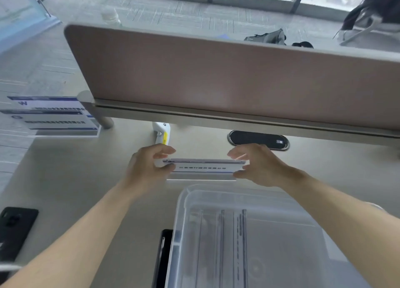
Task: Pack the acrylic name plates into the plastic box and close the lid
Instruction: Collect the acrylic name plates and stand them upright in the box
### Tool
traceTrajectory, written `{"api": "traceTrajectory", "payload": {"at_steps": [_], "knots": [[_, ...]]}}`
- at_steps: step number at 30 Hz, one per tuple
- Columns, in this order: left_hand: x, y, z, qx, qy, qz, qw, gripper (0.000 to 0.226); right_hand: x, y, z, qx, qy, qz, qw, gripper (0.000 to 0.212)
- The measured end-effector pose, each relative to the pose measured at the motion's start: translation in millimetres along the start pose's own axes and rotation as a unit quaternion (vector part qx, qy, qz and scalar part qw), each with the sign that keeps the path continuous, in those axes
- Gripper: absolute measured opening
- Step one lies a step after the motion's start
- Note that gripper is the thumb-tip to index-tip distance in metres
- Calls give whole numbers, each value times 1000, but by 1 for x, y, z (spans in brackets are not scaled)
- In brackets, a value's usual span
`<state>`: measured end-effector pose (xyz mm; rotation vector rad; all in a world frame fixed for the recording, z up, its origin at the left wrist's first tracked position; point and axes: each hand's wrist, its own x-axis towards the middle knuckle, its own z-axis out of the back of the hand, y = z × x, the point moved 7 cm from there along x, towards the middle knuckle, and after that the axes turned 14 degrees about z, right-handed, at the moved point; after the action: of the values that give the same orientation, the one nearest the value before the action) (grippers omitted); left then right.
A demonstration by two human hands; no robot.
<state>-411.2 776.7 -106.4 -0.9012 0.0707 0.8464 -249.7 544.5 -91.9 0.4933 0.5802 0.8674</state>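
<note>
Nearest the camera, the plastic box (181, 212) was set on the table (75, 179); just beyond it, an acrylic name plate (203, 168) was pinched at both ends by the left hand (145, 168) and right hand (262, 166), arms outstretched.

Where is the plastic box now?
In the head view the box sits on the desk, low and right of centre, just nearer the person than the name plate held between the left hand and right hand.
</note>
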Motion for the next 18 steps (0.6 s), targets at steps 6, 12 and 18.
{"api": "traceTrajectory", "payload": {"at_steps": [6,12,18], "knots": [[3,15,-12,-78,-5,0,997,11,7,-8,0,-53,-8,13,998,7],[-8,-17,17,-107,-35,-42,993,26,-12,5,34,-4,-124,33,992,25],[-58,-97,71,-164,-53,-107,979,10,-65,45,101,115,-269,66,954,38]]}}
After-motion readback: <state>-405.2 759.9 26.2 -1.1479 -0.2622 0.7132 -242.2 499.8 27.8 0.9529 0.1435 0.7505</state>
